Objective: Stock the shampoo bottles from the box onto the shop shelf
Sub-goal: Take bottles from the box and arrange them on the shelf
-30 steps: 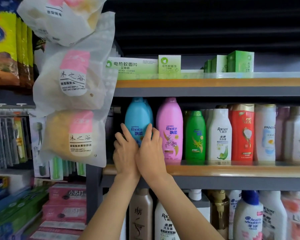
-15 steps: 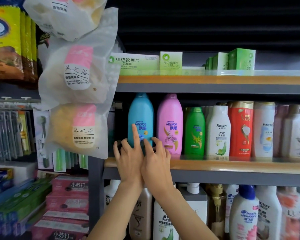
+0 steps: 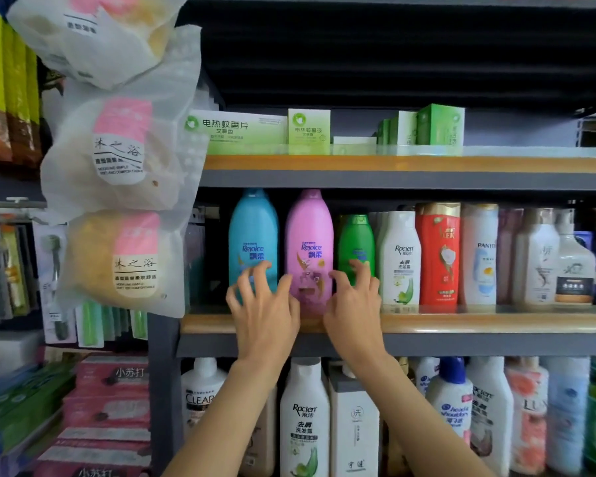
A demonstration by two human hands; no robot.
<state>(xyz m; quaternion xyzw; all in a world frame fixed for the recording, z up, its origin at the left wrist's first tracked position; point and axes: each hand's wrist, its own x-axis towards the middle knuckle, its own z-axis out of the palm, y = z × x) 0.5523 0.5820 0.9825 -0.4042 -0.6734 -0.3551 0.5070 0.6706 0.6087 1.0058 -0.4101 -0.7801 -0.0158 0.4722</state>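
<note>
A blue Rejoice shampoo bottle (image 3: 253, 232) stands upright at the left end of the middle shelf (image 3: 479, 321), with a pink Rejoice bottle (image 3: 309, 232) beside it and a green bottle (image 3: 355, 239) further right. My left hand (image 3: 265, 304) hovers in front of the blue bottle's base, fingers spread and loosely curled. In the same loose pose, my right hand (image 3: 353, 304) covers the lower part of the green bottle. The two hands flank the pink bottle's lower half, and neither holds anything. The box is out of view.
More shampoo bottles (image 3: 439, 253) fill the middle shelf to the right. The lower shelf holds white bottles (image 3: 305, 418). Green boxes (image 3: 439, 125) sit on the upper shelf. Bagged bath sponges (image 3: 124, 256) hang close on the left.
Both hands were together on the blue bottle. They have come off it and spread apart, the right hand shifting right past the pink bottle.
</note>
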